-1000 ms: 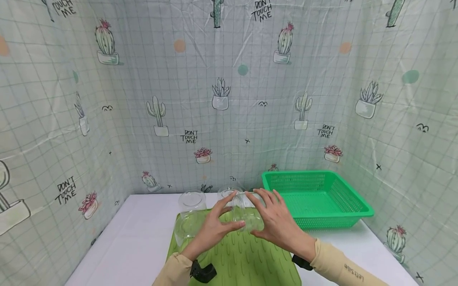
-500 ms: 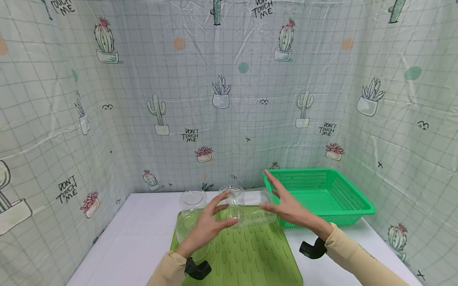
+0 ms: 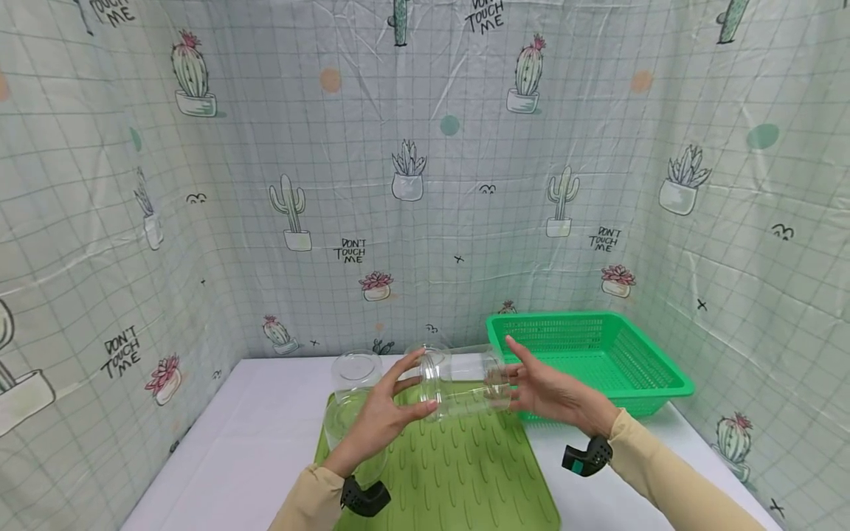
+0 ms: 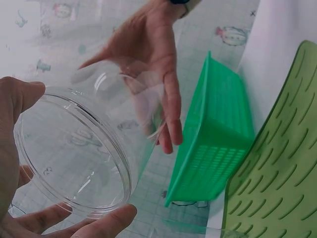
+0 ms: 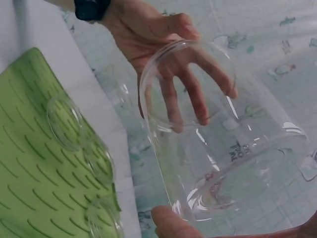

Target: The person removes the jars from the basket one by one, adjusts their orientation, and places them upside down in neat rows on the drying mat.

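Note:
Above the mat, a clear jar [image 3: 465, 383] lies sideways in the air. My left hand [image 3: 380, 420] grips its ringed end, thumb on one side and fingers on the other. At the opposite end is my right hand [image 3: 558, 394], its fingers extended behind and against the smooth end, seen through the clear wall. The left wrist view shows the jar's ringed end [image 4: 79, 148] close up, with the right hand [image 4: 148, 49] beyond it. In the right wrist view the left fingers show through the jar [image 5: 223, 144]. Whether a lid covers the ringed end is unclear.
A green ridged mat [image 3: 465, 472] lies on the white table [image 3: 219, 442]. Other clear containers stand at its left and back, including one at back left [image 3: 357, 372]. A green perforated basket [image 3: 664, 387] sits at the right, near the right hand. Patterned cloth walls surround the table.
My right hand has let go of the jar's side, moved right and turned palm-inward at its far end. The jar's length now shows more. The left hand keeps its grip.

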{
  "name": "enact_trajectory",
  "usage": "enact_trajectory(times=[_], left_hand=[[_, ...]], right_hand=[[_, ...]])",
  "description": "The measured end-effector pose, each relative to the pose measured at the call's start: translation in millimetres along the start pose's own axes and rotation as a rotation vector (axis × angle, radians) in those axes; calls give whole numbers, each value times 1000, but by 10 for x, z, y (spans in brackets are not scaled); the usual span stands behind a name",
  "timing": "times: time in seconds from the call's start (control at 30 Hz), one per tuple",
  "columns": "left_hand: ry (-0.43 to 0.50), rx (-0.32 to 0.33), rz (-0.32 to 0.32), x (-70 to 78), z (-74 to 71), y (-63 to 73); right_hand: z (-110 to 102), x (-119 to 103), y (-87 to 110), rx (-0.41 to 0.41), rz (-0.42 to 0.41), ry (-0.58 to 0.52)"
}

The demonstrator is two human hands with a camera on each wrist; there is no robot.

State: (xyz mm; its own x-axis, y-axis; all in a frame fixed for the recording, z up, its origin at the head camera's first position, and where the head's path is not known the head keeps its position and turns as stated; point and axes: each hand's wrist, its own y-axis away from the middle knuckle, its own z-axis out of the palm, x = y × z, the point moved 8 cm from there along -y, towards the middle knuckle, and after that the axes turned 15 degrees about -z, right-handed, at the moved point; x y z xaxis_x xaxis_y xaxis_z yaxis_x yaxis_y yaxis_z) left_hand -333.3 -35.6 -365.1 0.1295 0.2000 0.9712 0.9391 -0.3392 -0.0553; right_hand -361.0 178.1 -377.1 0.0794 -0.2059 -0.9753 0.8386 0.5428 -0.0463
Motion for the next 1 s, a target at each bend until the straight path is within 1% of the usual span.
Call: enact_trajectory(times=[0.1, 0.27, 0.3, 0.37, 0.5, 0.63, 0.7, 0.77, 0.87, 0.93, 1.0], left_hand=[[12, -8, 0, -1, -8, 5], [15, -10, 5, -6, -26, 8], [12, -8, 8, -8, -29, 10], [2, -2, 9, -15, -37, 14], [-15, 12, 16, -25, -49, 28], [-21, 29, 3, -42, -57, 26], [-19, 26, -2, -47, -51, 31], [-16, 10, -10, -57, -36, 45], [-48, -24, -17, -85, 0, 96], [-100, -43, -29, -120, 23, 148], [-172, -51, -40, -159, 41, 214]], right_hand=[[31, 44, -7, 7, 12, 5], [96, 78, -13, -32, 21, 38], [116, 79, -14, -53, 19, 49], [123, 89, -21, -54, 23, 57], [123, 113, -38, -36, 32, 79], [115, 124, -55, 1, 37, 102], [110, 119, -63, 21, 30, 114], [100, 104, -70, 43, 15, 131], [70, 74, -76, 70, -12, 185], [43, 57, -77, 89, -22, 228], [16, 42, -76, 101, -25, 286]])
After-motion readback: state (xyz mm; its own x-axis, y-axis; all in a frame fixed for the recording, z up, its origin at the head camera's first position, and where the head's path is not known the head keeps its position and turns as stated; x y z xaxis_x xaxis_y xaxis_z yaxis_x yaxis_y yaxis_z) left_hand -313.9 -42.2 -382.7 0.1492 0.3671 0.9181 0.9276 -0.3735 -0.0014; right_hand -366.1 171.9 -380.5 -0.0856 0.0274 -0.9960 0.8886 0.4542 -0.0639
